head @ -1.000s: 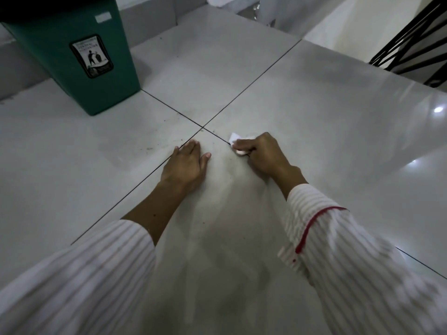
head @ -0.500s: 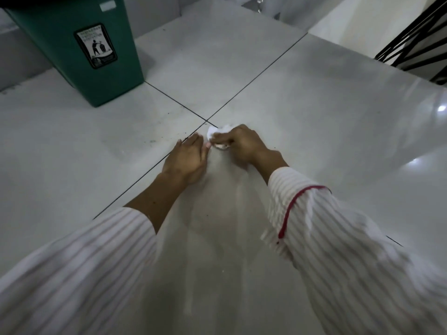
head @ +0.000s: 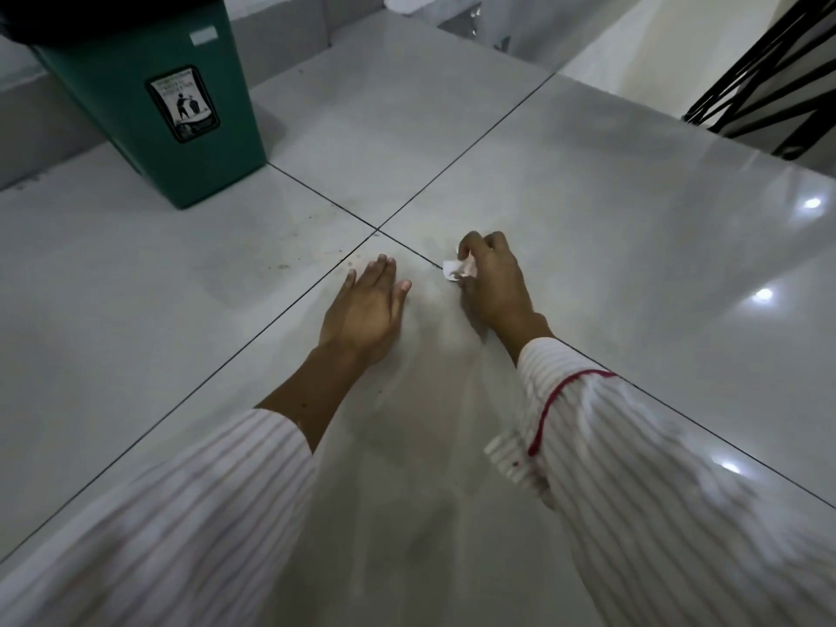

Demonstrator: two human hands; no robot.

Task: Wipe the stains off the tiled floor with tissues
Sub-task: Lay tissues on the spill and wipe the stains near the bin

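Right grip: our right hand [head: 493,282] has its fingers curled around a small crumpled white tissue [head: 458,270], grasping it low against the floor [head: 610,219].
Tissue: it pokes out at the left side of our right hand, on or just above the grout line that runs in from the right, a little to the right of where the four tiles meet. We cannot tell whether it is pressed to the tile.
Left grip: our left hand [head: 367,310] is released, lying flat on the tile with straight fingers and the thumb spread toward the right hand; it holds nothing.
Hands: they sit side by side, apart, the left on the near tile and the right across the grout line.
Stains: dark specks and faint smudges [head: 289,264] scatter over the left tile beyond our left hand's fingertips, and a dull greyish patch lies on the floor just beyond the right hand.
Sleeves: both arms wear white cloth with thin red stripes; the right sleeve [head: 633,468] has a red trim line.
Bin: a green waste bin [head: 163,106] with a label on its front stands on the far left tile, well apart from the hands.
Railing: black bars [head: 769,83] show at the upper right corner.
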